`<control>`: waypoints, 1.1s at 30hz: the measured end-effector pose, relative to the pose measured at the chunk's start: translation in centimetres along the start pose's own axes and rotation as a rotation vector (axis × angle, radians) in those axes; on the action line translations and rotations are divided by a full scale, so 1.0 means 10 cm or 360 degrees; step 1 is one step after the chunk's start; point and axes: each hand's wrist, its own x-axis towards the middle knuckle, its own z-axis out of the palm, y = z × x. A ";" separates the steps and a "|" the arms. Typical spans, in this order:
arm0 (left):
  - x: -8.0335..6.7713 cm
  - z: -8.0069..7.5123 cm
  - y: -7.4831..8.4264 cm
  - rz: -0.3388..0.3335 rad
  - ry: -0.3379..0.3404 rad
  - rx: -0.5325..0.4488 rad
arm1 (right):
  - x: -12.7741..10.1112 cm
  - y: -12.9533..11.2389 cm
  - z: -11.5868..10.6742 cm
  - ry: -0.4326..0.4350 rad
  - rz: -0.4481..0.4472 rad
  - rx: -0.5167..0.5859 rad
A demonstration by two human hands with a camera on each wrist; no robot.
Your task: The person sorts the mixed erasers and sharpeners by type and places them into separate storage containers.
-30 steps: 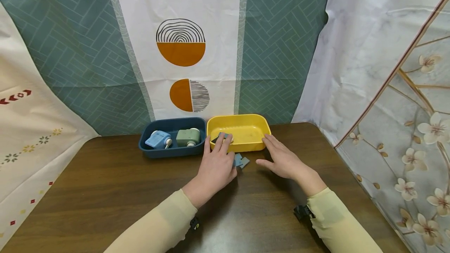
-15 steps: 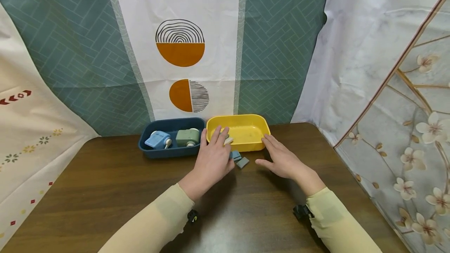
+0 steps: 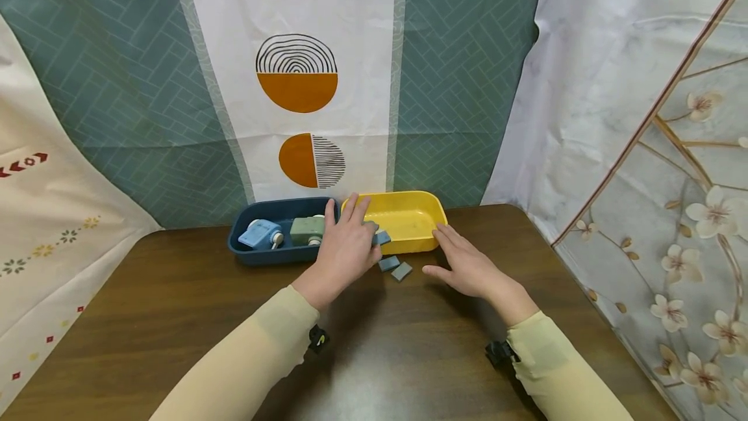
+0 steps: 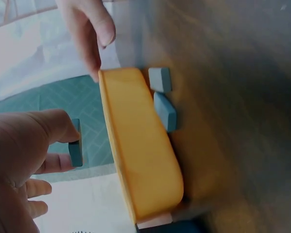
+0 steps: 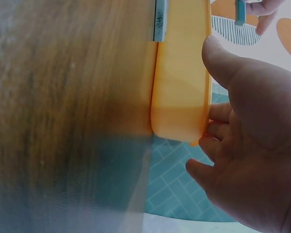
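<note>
Pinching a small grey-blue block [image 3: 382, 238] between thumb and fingers, the left hand [image 3: 341, 252] holds it just above the near rim of the yellow tray [image 3: 435, 213], at that tray's left end, beside the dark blue tray [image 3: 236, 239]. The right hand [image 3: 467, 264] lies with fingers straight and slightly spread, their tips touching the yellow tray's right near corner; it grips nothing. The left wrist view shows the block [image 4: 76, 145] held on edge, its broad faces upright, its long axis roughly parallel to the tray's long side, although the head view is too small to confirm which end leads. Judged from this, the step in hand is carrying the block clear of the yellow tray. To do it well, the pinch should stay on the block's narrow edges, the block should be lifted over the rim without catching on it, and the right hand should keep the tray from sliding. Two more grey-blue blocks [image 3: 395, 267] lie flat on the table [image 3: 175, 317], just beside the tray's near wall and close together. Two toy vehicles [image 3: 286, 231] sit in the dark blue tray.
</note>
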 end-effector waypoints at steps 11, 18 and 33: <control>0.21 -0.07 -0.16 -0.0082 -0.0026 -0.0018 | 0.00 0.01 -0.02 -0.0016 0.0023 0.0003; 0.30 -0.02 -0.26 -0.0152 -0.0056 -0.0019 | 0.00 0.00 -0.02 -0.0015 0.0003 0.0011; 0.51 0.01 -0.32 -0.0248 -0.0071 -0.0036 | -0.01 0.01 0.00 0.0004 -0.0005 0.0022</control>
